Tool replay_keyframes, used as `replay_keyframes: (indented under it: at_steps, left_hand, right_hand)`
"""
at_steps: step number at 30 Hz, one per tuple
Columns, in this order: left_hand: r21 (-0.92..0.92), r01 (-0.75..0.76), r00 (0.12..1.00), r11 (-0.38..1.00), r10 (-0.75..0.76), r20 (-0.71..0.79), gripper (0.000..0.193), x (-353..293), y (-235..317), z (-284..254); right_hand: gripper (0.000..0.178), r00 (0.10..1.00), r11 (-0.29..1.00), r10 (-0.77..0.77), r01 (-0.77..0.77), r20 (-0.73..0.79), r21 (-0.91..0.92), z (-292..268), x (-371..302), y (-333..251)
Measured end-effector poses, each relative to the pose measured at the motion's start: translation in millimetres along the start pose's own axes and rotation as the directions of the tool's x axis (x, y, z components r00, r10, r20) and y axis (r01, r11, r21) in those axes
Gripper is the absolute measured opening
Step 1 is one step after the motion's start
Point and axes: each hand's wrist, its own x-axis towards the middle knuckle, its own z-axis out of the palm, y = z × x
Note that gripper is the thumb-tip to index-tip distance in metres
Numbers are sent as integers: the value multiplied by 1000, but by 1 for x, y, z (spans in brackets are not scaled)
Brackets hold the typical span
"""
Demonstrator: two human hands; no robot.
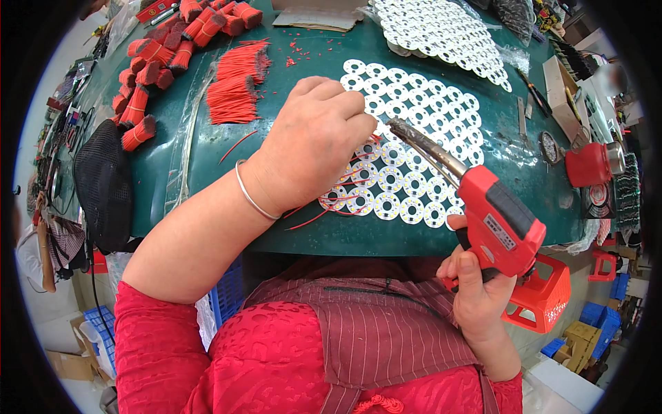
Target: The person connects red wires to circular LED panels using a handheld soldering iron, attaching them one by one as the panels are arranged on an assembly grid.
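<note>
left hand (314, 141) pinches a thin, limp red wire (324, 207) onto the light, brittle-looking round white boards (407, 183) near the bench's front edge; right hand (479, 286) grips the rigid red soldering gun (496, 221) by its handle.

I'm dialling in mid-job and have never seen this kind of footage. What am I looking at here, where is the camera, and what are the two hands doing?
There is no machine: one camera worn on a person's head looks down, and its fisheye lens bends the edges. The left hand rests on a panel of white round circuit boards, fingers pinched at thin red wires lying across them. The right hand grips a red pistol-shaped soldering gun, its dark tip near the left fingers. All this lies on a green table, with cut red wire pieces and tied red bundles to the left and another board panel farther back.
</note>
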Motion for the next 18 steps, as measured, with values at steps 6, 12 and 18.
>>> replay_keyframes:
  at_steps: [6,12,18]
  left_hand:
    - [-3,-21,996,1000,20,-85,11,1,-1,-9]
    - [18,-20,999,1000,19,46,8,-3,6,-20]
    - [17,-8,999,1000,7,51,5,-3,8,-18]
  right_hand:
    - [22,1000,1000,-5,5,-15,3,0,-4,-5]
    - [34,1000,1000,-13,13,17,-14,-7,-13,-3]
    - [23,1000,1000,9,-9,-12,-1,-4,-17,-8]
